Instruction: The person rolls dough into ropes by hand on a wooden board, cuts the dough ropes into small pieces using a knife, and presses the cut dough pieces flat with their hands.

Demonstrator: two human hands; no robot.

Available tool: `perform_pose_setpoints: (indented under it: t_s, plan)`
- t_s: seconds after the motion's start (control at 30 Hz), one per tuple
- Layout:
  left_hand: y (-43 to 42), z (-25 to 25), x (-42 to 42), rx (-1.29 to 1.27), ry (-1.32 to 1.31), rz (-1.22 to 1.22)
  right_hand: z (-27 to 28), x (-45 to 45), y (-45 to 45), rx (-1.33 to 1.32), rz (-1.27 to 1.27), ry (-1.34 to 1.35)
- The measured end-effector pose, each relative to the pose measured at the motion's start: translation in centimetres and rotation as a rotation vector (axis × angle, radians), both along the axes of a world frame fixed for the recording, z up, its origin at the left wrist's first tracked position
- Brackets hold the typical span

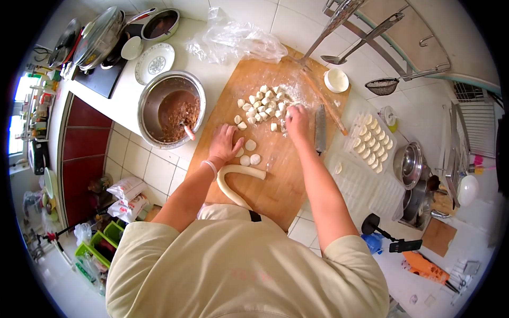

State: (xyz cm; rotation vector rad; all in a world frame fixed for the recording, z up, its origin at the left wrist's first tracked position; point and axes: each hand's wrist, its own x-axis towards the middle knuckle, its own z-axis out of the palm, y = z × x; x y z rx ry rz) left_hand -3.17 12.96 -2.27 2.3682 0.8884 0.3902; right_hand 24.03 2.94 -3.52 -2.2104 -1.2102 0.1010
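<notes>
My left hand (225,143) lies palm down on the wooden board (286,196), its fingers spread, beside a few flattened dough discs (250,144). Any dough under the palm is hidden. My right hand (297,122) has its fingers curled together at the floury edge of a heap of cut dough pieces (263,103); what they hold, if anything, cannot be made out. Below my left hand a long dough rope (227,183) bends in a hook. A cleaver-like knife (320,129) rests just right of my right hand, and a wooden rolling pin (323,95) lies slantwise beyond it.
Left of the board stands a metal pot (151,130) of minced filling with a spoon. A plastic tray (359,151) of shaped dumplings sits to the right. Above are a plastic bag (233,40), a white cup (336,80) and hanging ladles (366,42). A plate (155,63) is upper left.
</notes>
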Motion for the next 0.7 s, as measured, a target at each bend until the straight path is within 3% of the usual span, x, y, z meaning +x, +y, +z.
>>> perform_pose_setpoints:
  t_s: [0.07, 0.13, 0.27, 0.43, 0.63, 0.7]
  plan:
    - [0.1, 0.0, 0.0, -0.007, -0.002, 0.001, -0.1, -1.4, -2.2, -0.034, 0.080, -0.012]
    - [0.0, 0.0, -0.1, -0.022, 0.002, -0.010, -0.5, -2.9, -5.2, 0.031, -0.046, 0.287]
    - [-0.2, 0.2, 0.2, -0.012, 0.024, -0.002, -1.4, -3.4, -9.4, -0.022, -0.123, 0.240]
    - [-0.2, 0.2, 0.0, -0.040, 0.034, 0.006, 1.3, -4.6, -8.3, 0.036, -0.187, 0.053]
    - [-0.1, -0.4, 0.0, 0.026, 0.029, 0.000, 0.1, -4.2, -9.0, -0.082, -0.167, 0.258]
    - [-0.1, -0.4, 0.1, 0.035, 0.029, 0.003, 1.9, -4.3, -8.0, -0.172, -0.171, 0.172]
